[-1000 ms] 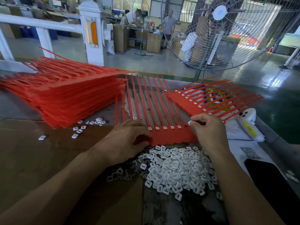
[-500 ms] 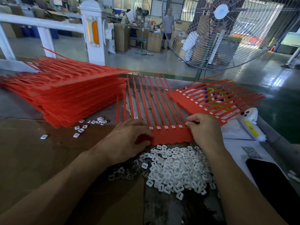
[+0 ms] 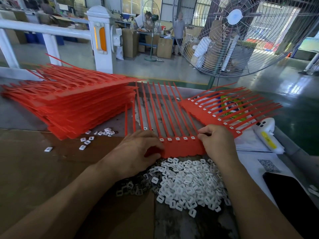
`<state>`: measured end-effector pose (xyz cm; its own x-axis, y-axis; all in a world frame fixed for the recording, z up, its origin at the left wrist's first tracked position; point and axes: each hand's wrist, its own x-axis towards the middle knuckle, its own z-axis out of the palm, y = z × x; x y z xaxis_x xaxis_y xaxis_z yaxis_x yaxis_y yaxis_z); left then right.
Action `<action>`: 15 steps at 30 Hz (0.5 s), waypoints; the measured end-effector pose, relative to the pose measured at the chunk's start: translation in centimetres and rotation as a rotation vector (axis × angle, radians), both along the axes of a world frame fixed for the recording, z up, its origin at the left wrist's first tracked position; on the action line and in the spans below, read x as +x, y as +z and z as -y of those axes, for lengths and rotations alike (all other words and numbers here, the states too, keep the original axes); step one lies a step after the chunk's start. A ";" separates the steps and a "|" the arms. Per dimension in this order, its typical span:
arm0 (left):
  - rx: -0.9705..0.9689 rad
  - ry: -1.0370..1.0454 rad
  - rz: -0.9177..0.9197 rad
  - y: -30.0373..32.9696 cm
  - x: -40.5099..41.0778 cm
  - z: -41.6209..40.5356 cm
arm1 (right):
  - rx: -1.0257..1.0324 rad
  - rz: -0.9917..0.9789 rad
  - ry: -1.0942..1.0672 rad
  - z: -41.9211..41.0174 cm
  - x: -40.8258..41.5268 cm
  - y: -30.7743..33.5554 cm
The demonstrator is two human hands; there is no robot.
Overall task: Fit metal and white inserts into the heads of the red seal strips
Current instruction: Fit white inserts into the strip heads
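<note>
My left hand [image 3: 138,152] and right hand [image 3: 215,144] pinch the flat red plastic seal strip sheet [image 3: 181,149], fingers curled.

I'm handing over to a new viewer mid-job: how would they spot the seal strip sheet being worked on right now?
Start at the big pile of white inserts nearest the camera. Directly behind it lies one flat red seal strip sheet, gripped by the left hand and right hand. Unlike the tall red stack to the left and the slanted sheet to the right, it alone is held.
</note>
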<state>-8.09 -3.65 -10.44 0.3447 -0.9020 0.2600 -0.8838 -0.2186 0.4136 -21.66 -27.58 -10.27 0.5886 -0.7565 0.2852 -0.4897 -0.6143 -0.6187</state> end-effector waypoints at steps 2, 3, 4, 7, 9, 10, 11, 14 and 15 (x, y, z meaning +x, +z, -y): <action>0.000 -0.001 0.000 0.0 0.0 0.0 | -0.005 -0.010 0.001 0.0 0.0 -0.2; 0.001 -0.001 0.002 0.0 0.0 0.0 | -0.002 -0.012 0.002 0.1 0.0 -0.2; 0.001 -0.001 0.004 0.0 0.0 0.1 | 0.001 -0.013 0.002 0.1 0.0 -0.3; 0.003 0.003 0.006 0.0 0.0 0.0 | 0.007 -0.011 0.002 0.2 0.0 -0.3; 0.006 0.004 0.008 0.0 0.0 0.0 | 0.022 0.010 0.000 0.2 0.0 -0.4; 0.007 0.004 0.007 0.0 -0.1 0.0 | 0.028 0.019 -0.001 0.3 0.0 -0.5; 0.006 0.004 0.007 0.1 -0.1 0.0 | 0.032 0.024 -0.005 0.3 0.0 -0.5; 0.007 0.004 0.012 0.1 -0.1 -0.1 | 0.048 0.027 -0.021 0.3 0.1 -0.6; 0.008 0.003 0.011 0.1 -0.1 -0.1 | 0.056 0.027 -0.024 0.3 0.1 -0.6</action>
